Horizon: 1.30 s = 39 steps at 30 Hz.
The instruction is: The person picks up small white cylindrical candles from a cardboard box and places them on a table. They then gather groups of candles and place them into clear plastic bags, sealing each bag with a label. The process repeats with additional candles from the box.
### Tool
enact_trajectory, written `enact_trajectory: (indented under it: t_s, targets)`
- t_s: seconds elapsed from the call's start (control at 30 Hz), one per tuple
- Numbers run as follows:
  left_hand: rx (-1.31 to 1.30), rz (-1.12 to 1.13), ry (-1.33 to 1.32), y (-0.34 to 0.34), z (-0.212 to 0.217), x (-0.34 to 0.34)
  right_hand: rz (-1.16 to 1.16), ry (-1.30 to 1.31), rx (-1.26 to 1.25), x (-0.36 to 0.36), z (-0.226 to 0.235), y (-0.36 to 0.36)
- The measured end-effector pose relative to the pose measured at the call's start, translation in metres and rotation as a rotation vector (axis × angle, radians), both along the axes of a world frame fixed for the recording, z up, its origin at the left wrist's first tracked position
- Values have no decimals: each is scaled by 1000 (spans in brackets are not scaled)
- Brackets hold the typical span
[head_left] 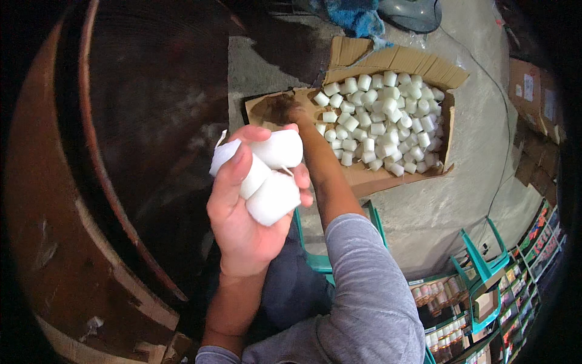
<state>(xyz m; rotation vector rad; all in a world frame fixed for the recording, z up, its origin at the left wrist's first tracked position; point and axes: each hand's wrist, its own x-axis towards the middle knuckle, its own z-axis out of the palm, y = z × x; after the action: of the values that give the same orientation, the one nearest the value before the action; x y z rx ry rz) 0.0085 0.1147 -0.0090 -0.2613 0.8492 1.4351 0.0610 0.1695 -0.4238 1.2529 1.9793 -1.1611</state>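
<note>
My left hand [254, 206], raised close to the camera, is closed around three short white candles [274, 197]. Thin white wicks stick out from two of them. My right arm stretches forward past it, and my right hand [295, 113] is over the left flap of an open cardboard box [397, 56]. That hand is dark and smeared, and its fingers are partly hidden, so its grip does not show. Beside it, a large pile of similar white candles [388, 115] fills the box, some upright and others on their sides.
A dark brown surface with a curved rim [91, 109] takes up the left. Green plastic stools [485, 261] and crates of packed goods [445, 294] stand at lower right. Cardboard cartons [533, 91] line the right edge. Blue cloth [354, 15] lies beyond the box.
</note>
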Motion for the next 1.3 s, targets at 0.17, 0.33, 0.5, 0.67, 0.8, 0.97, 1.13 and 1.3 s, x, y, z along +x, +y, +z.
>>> enact_trajectory:
  t_s: [0.17,0.33,0.5,0.67,0.8,0.97,1.13,1.3]
  targets:
    - [14,-107,105,12,-7,8,-644,811,-312,84,48,-14]
    - [105,-86,537,-19,-17,15,-1150,1084,-640,132,239,-51]
    - [247,79,626,-74,50,59,-924,1505,-413,164,408,-45]
    - [608,211,1190,-146,209,22,-274,1756,-251,90,606,-60]
    - [377,591,1266,-301,289,-7,202,1624,-50,6,696,-175]
    - [-215,768,1327,-497,323,-38,754,1405,-251,-123,733,-316]
    - [-504,935,1459,-652,308,-45,1082,1040,20,-204,743,-379]
    - [-654,1148,1495,-731,316,-82,1227,1162,260,-240,748,-391]
